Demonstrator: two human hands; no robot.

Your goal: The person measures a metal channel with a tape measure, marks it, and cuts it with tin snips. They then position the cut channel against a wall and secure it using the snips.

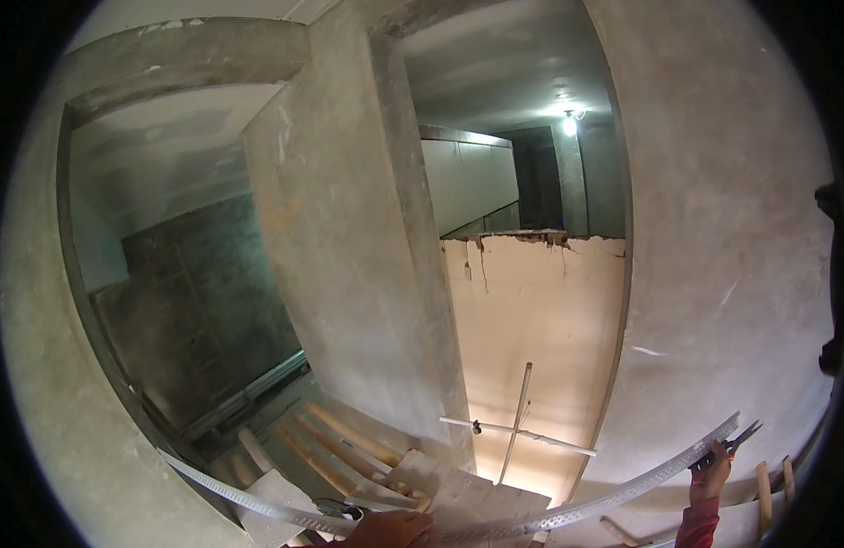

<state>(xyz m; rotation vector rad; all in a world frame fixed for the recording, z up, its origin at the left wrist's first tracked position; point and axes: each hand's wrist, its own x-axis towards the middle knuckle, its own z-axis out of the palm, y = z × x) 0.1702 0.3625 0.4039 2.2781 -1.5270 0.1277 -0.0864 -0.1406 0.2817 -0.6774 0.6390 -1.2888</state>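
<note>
A long, pale perforated metal corner bead (623,510) crosses the lower part of the head view, seeming to bow because of the lens. Near its middle, my left hand (392,528) is closed on it at the lower edge; part of that hand is cut off. At the right, my right hand (711,475), in a red sleeve, grips dark-handled snips (743,437). Their blades stand apart and point up to the right, just beside the bead's right end. The bead's left end reaches toward the left door opening.
Several wooden poles (353,434) and boards (467,489) lie below. Two thin bars form a cross (515,431) before a broken-topped cream wall (531,320). Grey plastered walls (714,228) frame two openings. A lit bulb (569,123) hangs beyond the right one.
</note>
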